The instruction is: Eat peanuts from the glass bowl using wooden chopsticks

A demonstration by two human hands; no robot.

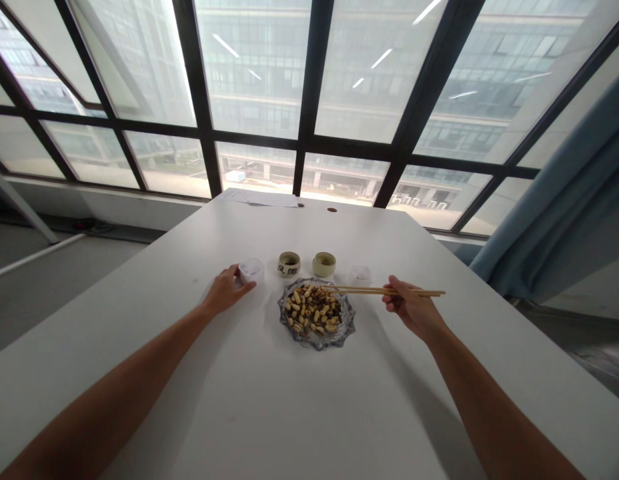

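A scalloped glass bowl (348, 328) holds peanuts (309, 303) in their shells, with darker bits among them that I cannot make out. My right hand (409, 307) is closed around a pair of wooden chopsticks (357, 290), whose tips reach over the bowl's far right part. Whether the tips pinch anything is too small to tell. To the left of the bowl, my left hand (228, 290) grips a small clear plastic container (252, 271) between thumb and fingers. The container stands on the table.
Two small pale-green ceramic cups, a lettered one (289, 264) and a plain one (324, 264), stand just behind the bowl. Another clear plastic container (360, 275) is right of them. Papers (259, 197) lie at the white table's (299, 413) far edge, before windows.
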